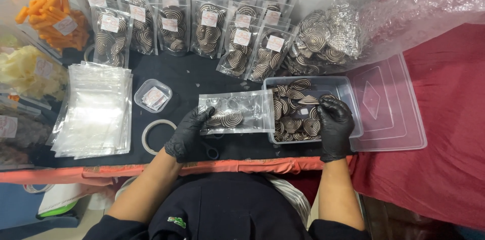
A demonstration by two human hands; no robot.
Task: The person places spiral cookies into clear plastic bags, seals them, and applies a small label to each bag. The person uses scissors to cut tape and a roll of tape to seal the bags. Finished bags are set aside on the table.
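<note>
- Left hand (189, 134), black-gloved: pinching clear pouch (236, 112) at frame centre, spiral cookies (226, 119) inside.
- Right hand (334, 125), black-gloved: fingertips pinching one striped cookie (308, 100) over clear tub (353, 99), centre right.
- Empty pouch stack (96, 111): left.

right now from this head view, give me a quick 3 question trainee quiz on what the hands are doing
1. True or false: the left hand holds a clear pouch with spiral biscuits already in it.
2. What is the right hand touching? A) the tape ring B) a spiral biscuit in the clear tub C) the orange snack bag
3. What lies just left of the tape ring, flat on the table?

Key: 1 true. 2 B. 3 the stack of empty pouches.
</note>
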